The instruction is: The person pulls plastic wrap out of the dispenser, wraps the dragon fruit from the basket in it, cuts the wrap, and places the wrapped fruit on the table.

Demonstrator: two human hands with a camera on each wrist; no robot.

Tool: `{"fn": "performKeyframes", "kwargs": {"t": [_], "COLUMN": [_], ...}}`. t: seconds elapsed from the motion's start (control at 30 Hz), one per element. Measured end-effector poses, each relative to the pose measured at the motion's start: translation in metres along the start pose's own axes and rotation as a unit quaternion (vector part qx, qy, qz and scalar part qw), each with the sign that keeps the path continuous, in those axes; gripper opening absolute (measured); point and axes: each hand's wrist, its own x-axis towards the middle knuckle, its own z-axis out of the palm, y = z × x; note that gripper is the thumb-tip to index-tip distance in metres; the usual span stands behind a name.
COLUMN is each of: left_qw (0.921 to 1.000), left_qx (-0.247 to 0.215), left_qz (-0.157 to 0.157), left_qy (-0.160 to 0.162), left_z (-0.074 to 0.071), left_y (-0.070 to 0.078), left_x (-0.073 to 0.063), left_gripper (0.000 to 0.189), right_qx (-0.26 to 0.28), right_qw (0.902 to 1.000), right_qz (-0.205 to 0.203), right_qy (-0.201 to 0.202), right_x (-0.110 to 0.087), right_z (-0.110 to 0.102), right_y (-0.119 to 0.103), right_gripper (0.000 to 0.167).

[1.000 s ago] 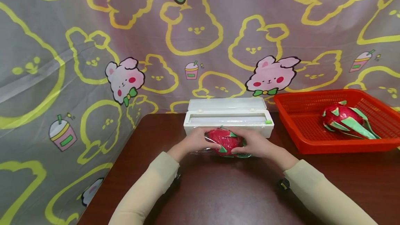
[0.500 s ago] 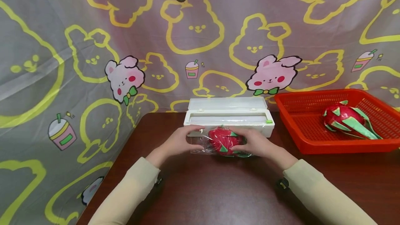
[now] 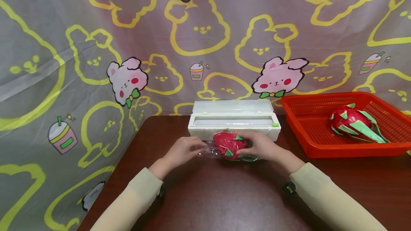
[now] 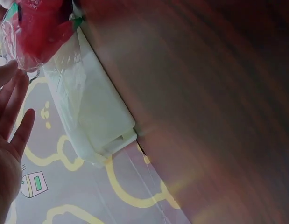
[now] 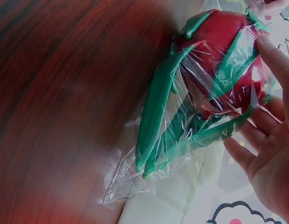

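Note:
A red dragon fruit with green scales, in clear cling film, is in front of a white film dispenser. My right hand grips its right side, thumb in front and fingers behind. With thumb and forefinger, my left hand pinches the loose film left of the fruit. In the right wrist view the film extends past the long green leaves as a crumpled end. The left wrist view shows the fruit just past the left fingertips.
At the right stands a red plastic basket with another dragon fruit in it. The dispenser's clear lid is raised. A brown table lies beneath, and a printed curtain hangs behind and at the left.
My left hand has let go of the fruit's left side, moved left along the film and brought thumb and fingers together on it. The right hand has kept its hold.

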Motion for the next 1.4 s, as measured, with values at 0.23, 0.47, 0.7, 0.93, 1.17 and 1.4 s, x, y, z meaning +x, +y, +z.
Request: {"fn": "performKeyframes", "kwargs": {"t": [0.23,0.47,0.7,0.93,1.17,1.4], "left_qw": [0.9993,0.9969,0.9981,0.9984,0.9933,0.9904], "left_qx": [0.011,0.036,0.034,-0.002,-0.088,-0.118], "left_qz": [0.034,0.070,0.051,0.002,-0.034,-0.049], "left_qy": [0.007,0.009,0.005,0.056,0.068,0.054], "left_z": [-0.001,-0.002,0.006,0.015,0.026,0.035], "left_y": [-0.005,-0.004,-0.006,-0.007,-0.005,-0.001], "left_x": [0.007,0.033,0.054,0.063,0.055,0.050], "left_gripper": [0.019,0.020,0.016,0.013,0.012,0.022], "right_qx": [0.008,0.013,0.003,0.002,0.001,-0.001], "right_qw": [0.9999,0.9998,0.9999,0.9999,0.9999,0.9999], "right_qz": [0.006,0.005,-0.009,-0.015,-0.011,-0.004], "right_qy": [-0.010,-0.013,-0.009,-0.006,-0.009,-0.015], "right_x": [0.001,0.002,0.003,0.003,0.002,0.003], "right_z": [0.000,-0.002,0.000,0.000,0.001,-0.001], "right_y": [0.001,0.000,0.004,0.004,0.002,0.002], "right_gripper": [0.077,0.076,0.076,0.076,0.076,0.074]}}
